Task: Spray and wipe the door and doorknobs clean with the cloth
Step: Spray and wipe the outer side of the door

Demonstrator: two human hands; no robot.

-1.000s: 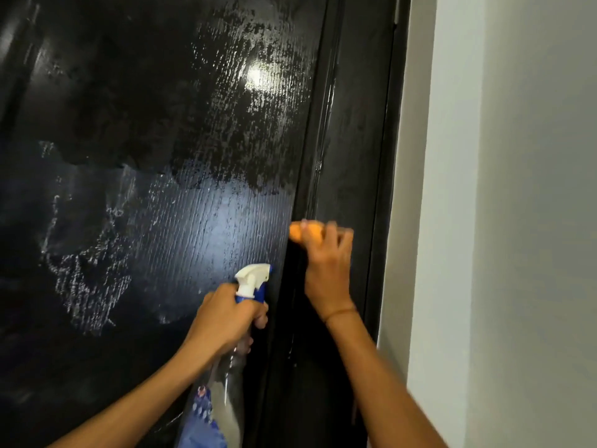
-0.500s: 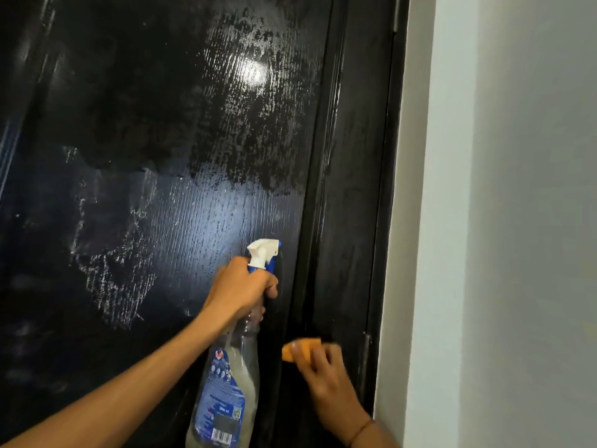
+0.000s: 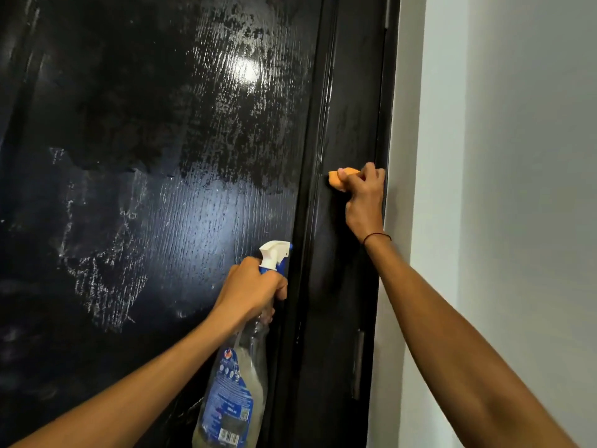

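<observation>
Right hand (image 3: pixel 363 197) is up high on the dark door frame (image 3: pixel 349 118) now, fingers curled round the orange cloth (image 3: pixel 337 180), pressing it vs. the frame close to the white wall (image 3: pixel 517 156). Half a sec ago that hand w/ the cloth was way lower, down near the bottom of the view beside the metal plate (image 3: pixel 358 363) set in the frame; a full sec ago it was about mid-height. So it went down, then back up the same strip. A thin dark band (image 3: pixel 376 236) sits on the right wrist.

Left hand (image 3: pixel 252 289) grips the neck of the spray bottle (image 3: pixel 232 383), fingers wrapped under the white trigger head, nozzle pointing right toward the frame. Bottle hangs upright in front of the door's right edge, approx. same spot as before, maybe a touch lower. The two hands are well apart, right one higher.

The black door (image 3: pixel 145 189) fills the left side: wet, streaky film across the middle and upper right, bright light glare near the top, drier dark patch upper left. Smears look unchanged vs. earlier. Can't see a doorknob.
</observation>
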